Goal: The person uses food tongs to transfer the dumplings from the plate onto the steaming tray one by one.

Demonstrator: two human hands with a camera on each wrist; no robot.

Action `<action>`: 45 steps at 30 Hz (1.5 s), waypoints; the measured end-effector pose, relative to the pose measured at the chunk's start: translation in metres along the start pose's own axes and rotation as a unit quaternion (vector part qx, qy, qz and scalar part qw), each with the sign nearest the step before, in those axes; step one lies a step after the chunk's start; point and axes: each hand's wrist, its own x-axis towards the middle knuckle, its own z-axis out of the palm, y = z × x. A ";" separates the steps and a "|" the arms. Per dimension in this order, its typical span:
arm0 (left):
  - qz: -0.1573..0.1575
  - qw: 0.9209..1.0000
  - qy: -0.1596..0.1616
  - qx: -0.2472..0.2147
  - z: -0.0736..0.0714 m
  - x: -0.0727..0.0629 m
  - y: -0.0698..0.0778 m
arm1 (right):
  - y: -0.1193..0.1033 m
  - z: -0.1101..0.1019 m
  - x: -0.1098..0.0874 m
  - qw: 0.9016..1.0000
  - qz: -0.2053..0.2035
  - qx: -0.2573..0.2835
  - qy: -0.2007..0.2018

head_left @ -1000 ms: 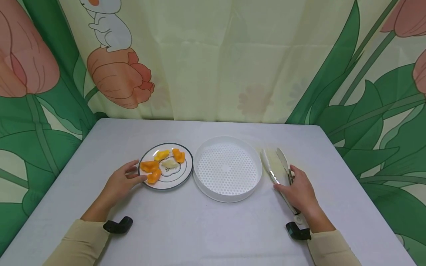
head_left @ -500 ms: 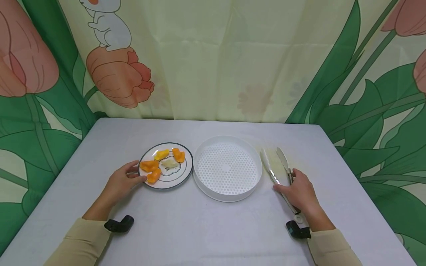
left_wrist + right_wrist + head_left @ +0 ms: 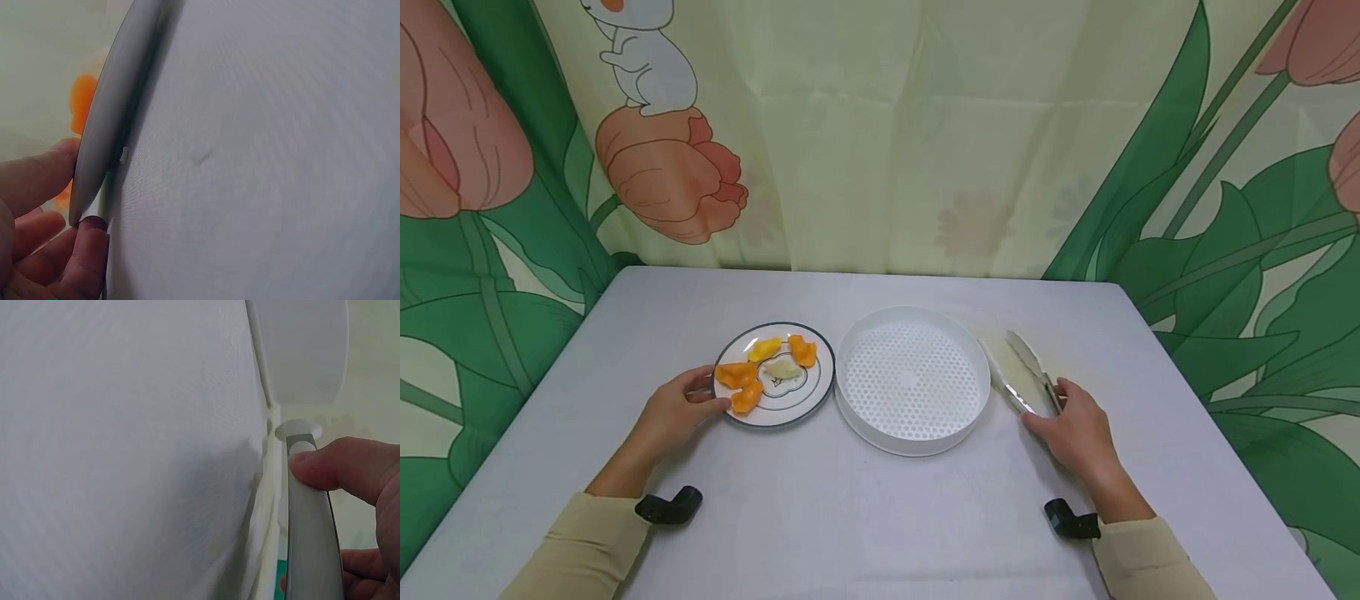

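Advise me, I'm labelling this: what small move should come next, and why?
Probably lift the tongs toward the plate: the right hand holds them, tips apart, while the left hand grips the plate's rim and orange pieces lie on it.

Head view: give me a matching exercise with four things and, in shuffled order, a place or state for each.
1. Round white dark-rimmed plate
2. Round white perforated tray
3. Long silver metal tongs
4. Bare left hand

A. Between plate and tongs
B. Gripping the plate's edge
C. Under orange and yellow pieces
D. In the right hand

1-C; 2-A; 3-D; 4-B
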 end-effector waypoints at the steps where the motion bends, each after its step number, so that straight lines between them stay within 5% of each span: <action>1: 0.000 1.000 0.000 0.000 0.000 0.000 0.000 | 0.000 0.000 0.000 1.000 -0.003 0.000 0.002; 27: 0.000 1.000 -0.005 -0.003 0.000 0.001 -0.004 | -0.017 -0.017 -0.004 0.997 -0.052 0.027 0.058; 45: 0.002 1.000 -0.011 -0.002 -0.002 -0.001 -0.002 | -0.066 -0.007 -0.002 0.985 -0.169 0.028 0.000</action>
